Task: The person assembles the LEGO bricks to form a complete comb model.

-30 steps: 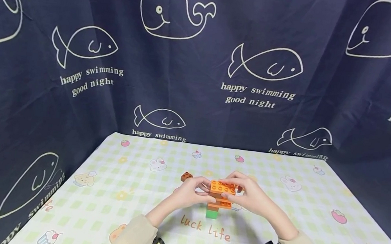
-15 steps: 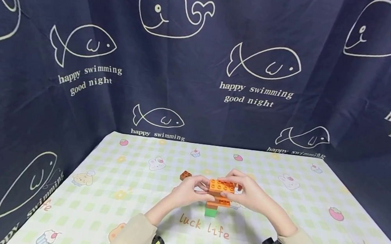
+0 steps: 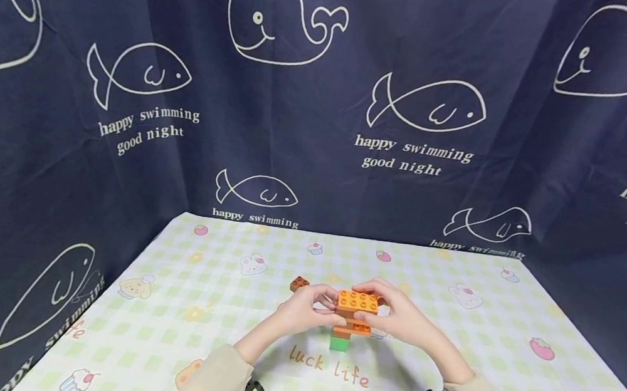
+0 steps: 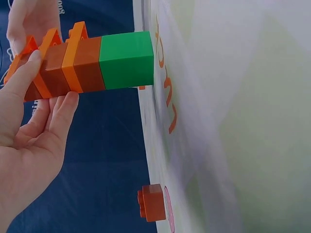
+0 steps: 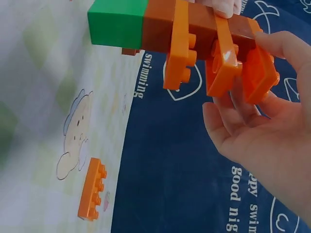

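Note:
A tower of toy building bricks stands upright on the table. Its base is a green brick; brown bricks alternate with wider orange bricks above, which overhang to the right. My left hand grips the tower's upper part, thumb on the near side and fingers behind, as the left wrist view shows. At the top, my right hand holds the uppermost orange brick, with the thumb at its near edge and the index finger round the far side. The other right fingers curve loosely beneath.
Behind the left hand lies a loose brown brick. A loose orange brick shows on the patterned tablecloth in the right wrist view. Dark blue curtains hang at the back and both sides.
My right hand's fingers have slid back from over the top orange brick to its right edge, showing more studs. The left hand keeps its grip; the tower stays in place.

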